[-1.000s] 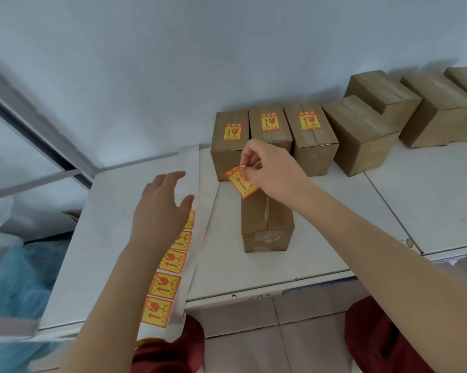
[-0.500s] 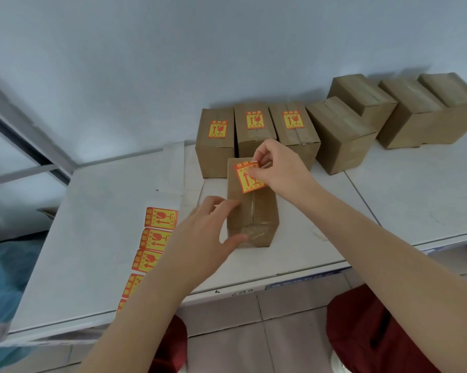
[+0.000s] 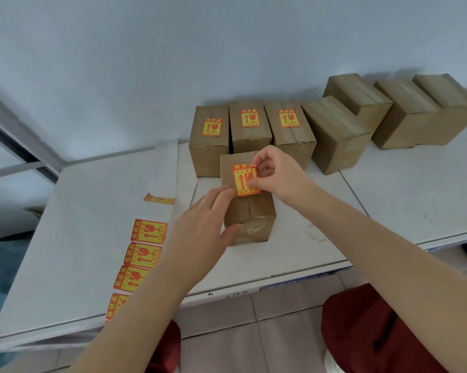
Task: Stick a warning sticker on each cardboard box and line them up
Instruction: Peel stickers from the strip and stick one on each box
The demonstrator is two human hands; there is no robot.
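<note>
A small cardboard box (image 3: 256, 211) stands on the white table (image 3: 97, 211) in front of me. My right hand (image 3: 278, 176) pinches a red and yellow warning sticker (image 3: 243, 181) by its right edge and holds it flat over the box top. My left hand (image 3: 202, 227) rests against the box's left side, thumb on its front corner, fingertips touching the sticker's lower left corner. Behind stand three stickered boxes in a row (image 3: 251, 127). A strip of backing paper with several more stickers (image 3: 143, 251) lies to the left.
Several plain boxes (image 3: 388, 114) stand along the wall at the back right. A seam (image 3: 353, 189) splits the table surface right of the hands. The table's front edge is near my red-clad knees (image 3: 375, 332). A window frame (image 3: 17, 146) is at the left.
My right hand has brought the sticker down from the air over the box top. My left hand left the sticker strip and moved right to the box's side.
</note>
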